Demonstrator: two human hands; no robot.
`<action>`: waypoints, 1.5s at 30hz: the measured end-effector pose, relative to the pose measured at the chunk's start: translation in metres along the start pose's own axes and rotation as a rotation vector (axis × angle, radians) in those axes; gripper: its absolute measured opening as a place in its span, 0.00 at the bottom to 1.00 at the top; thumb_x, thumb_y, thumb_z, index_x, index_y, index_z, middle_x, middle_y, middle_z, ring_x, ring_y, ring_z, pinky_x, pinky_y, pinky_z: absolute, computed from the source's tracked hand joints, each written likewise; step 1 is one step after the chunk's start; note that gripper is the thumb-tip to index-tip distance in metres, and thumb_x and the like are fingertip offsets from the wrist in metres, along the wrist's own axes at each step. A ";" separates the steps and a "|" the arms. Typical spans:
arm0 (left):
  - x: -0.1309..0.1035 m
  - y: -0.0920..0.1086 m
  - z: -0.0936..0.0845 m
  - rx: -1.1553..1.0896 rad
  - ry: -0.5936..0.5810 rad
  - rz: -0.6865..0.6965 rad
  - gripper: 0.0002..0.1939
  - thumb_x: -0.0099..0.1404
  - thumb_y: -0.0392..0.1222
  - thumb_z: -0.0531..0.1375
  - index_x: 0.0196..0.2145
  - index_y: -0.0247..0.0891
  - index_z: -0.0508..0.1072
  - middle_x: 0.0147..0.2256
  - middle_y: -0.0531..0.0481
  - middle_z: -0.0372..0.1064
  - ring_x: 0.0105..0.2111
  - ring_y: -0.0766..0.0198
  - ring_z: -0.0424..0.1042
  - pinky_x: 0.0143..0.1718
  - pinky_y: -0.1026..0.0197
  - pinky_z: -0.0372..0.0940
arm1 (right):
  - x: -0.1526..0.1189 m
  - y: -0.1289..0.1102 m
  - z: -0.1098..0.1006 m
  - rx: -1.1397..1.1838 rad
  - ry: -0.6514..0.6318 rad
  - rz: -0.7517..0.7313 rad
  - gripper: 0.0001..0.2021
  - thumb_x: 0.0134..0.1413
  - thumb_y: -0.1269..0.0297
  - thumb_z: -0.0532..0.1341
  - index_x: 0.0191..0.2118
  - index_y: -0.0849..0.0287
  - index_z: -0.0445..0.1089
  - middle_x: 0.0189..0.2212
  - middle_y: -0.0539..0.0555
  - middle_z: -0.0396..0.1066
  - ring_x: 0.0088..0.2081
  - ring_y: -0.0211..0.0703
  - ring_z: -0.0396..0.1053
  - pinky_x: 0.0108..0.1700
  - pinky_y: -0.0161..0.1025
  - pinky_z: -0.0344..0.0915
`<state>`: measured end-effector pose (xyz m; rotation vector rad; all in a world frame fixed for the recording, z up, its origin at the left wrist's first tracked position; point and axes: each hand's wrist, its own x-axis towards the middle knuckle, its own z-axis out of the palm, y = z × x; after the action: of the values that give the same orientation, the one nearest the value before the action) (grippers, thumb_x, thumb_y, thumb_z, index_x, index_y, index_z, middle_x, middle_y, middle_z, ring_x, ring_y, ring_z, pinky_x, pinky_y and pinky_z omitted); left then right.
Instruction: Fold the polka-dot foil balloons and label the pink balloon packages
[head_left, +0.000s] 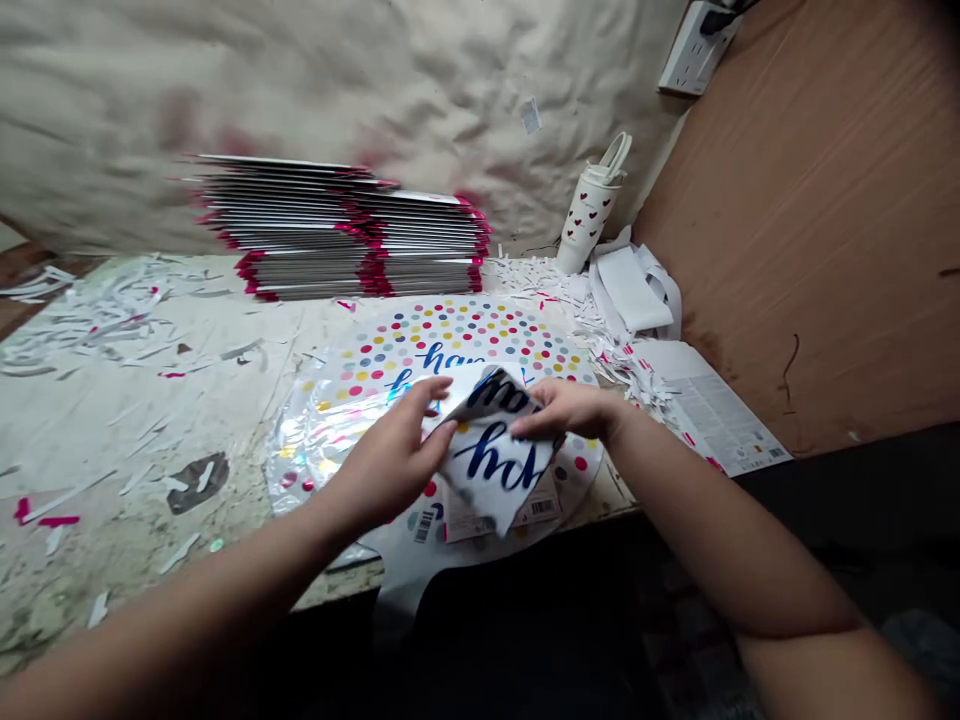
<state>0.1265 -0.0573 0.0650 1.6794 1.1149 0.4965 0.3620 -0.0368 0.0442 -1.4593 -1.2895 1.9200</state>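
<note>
A folded foil sheet point(499, 460) with dark blue lettering is between my two hands, above a round foil piece with coloured dots point(480, 325). My right hand point(566, 408) grips the folded sheet at its right edge, fingers closed on it. At the sheet's left edge is my left hand point(409, 440), its thumb and fingers apart. Clear plastic and shiny foil point(300, 440) lie left of the dotted piece. Beneath the folded sheet, a card with a barcode point(544, 508) shows in part.
Two stacks of flat packets with pink edges point(300, 225) stand at the back. Farther right are a white tumbler with hearts point(587, 220), white paper strips point(637, 290) and a printed sheet point(731, 415). Paper scraps point(112, 300) litter the table point(217, 400).
</note>
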 end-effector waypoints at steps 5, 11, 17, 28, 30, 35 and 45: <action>0.000 -0.028 0.052 0.594 -0.086 0.355 0.25 0.64 0.50 0.49 0.54 0.33 0.62 0.59 0.33 0.52 0.60 0.44 0.50 0.57 0.41 0.47 | 0.010 0.014 -0.041 0.067 0.455 -0.109 0.09 0.36 0.68 0.70 0.29 0.62 0.72 0.25 0.53 0.75 0.25 0.39 0.72 0.30 0.35 0.71; -0.008 -0.036 -0.010 0.440 -0.679 0.299 0.17 0.60 0.49 0.57 0.46 0.47 0.72 0.57 0.46 0.60 0.61 0.48 0.48 0.59 0.40 0.36 | -0.018 0.025 -0.054 0.224 0.467 -0.189 0.12 0.40 0.68 0.68 0.35 0.62 0.70 0.32 0.55 0.76 0.31 0.43 0.74 0.34 0.40 0.73; 0.019 -0.020 -0.033 0.574 -0.555 0.211 0.12 0.62 0.42 0.51 0.36 0.43 0.74 0.38 0.45 0.72 0.42 0.54 0.69 0.41 0.57 0.62 | 0.007 0.058 -0.029 -0.029 0.690 -0.255 0.16 0.42 0.58 0.66 0.36 0.63 0.71 0.34 0.57 0.76 0.36 0.48 0.73 0.40 0.45 0.70; 0.054 -0.041 0.008 0.876 -0.087 0.691 0.07 0.55 0.33 0.49 0.31 0.37 0.65 0.29 0.47 0.64 0.32 0.58 0.61 0.42 0.52 0.54 | -0.012 0.053 0.010 -0.157 0.651 -0.309 0.15 0.44 0.55 0.64 0.34 0.62 0.73 0.31 0.56 0.75 0.33 0.48 0.72 0.37 0.42 0.68; 0.049 -0.036 0.006 0.893 -0.079 0.711 0.08 0.56 0.34 0.49 0.32 0.37 0.65 0.29 0.47 0.64 0.33 0.58 0.61 0.43 0.51 0.52 | -0.016 0.044 0.008 -0.085 0.491 -0.216 0.14 0.40 0.57 0.66 0.31 0.63 0.73 0.29 0.55 0.75 0.30 0.46 0.72 0.33 0.40 0.68; 0.042 -0.030 0.007 0.910 -0.070 0.785 0.06 0.58 0.37 0.49 0.29 0.37 0.65 0.30 0.46 0.64 0.34 0.57 0.61 0.43 0.51 0.51 | -0.014 0.026 -0.008 0.059 0.212 -0.076 0.16 0.32 0.65 0.71 0.32 0.65 0.73 0.28 0.53 0.75 0.28 0.39 0.71 0.33 0.36 0.67; 0.041 -0.032 0.008 0.917 -0.110 0.760 0.06 0.59 0.36 0.47 0.30 0.36 0.63 0.32 0.45 0.63 0.36 0.57 0.60 0.42 0.50 0.51 | 0.021 0.014 0.007 0.205 0.226 -0.011 0.10 0.38 0.63 0.68 0.26 0.63 0.68 0.19 0.49 0.71 0.20 0.34 0.66 0.23 0.31 0.64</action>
<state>0.1384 -0.0247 0.0253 2.9233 0.5891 0.3499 0.3507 -0.0303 0.0215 -1.5085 -0.9684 1.7625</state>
